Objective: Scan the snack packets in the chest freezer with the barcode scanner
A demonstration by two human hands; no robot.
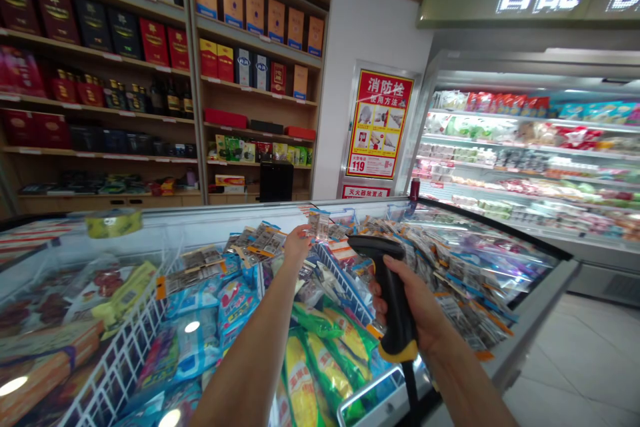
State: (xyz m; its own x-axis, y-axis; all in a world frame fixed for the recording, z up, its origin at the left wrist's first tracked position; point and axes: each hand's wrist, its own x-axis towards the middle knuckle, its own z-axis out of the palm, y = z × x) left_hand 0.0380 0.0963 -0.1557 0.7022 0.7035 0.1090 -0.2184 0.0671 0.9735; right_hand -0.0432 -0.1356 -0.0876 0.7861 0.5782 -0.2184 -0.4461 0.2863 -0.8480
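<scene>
My right hand (413, 293) is wrapped round the grip of a black and yellow barcode scanner (380, 250), its head turned left and its cable hanging down. Further off, my left hand (297, 243) pinches a small packet (320, 224) with a blue top edge, held up in front of the scanner's head. Both hands are above a chest freezer. Similar small packets (445, 273) lie heaped to the right, with another pile (263, 238) left of my left hand. Below are green and yellow bags of corn (327, 363) and blue bags (195, 327).
White wire dividers (125, 340) split the freezer. A roll of yellow tape (114, 222) sits on its left side. Shelves of boxed bottles (255, 10) stand behind, beside a red fire-hydrant poster (381, 123). At right are a lit chiller (525, 147) and tiled floor (570, 360).
</scene>
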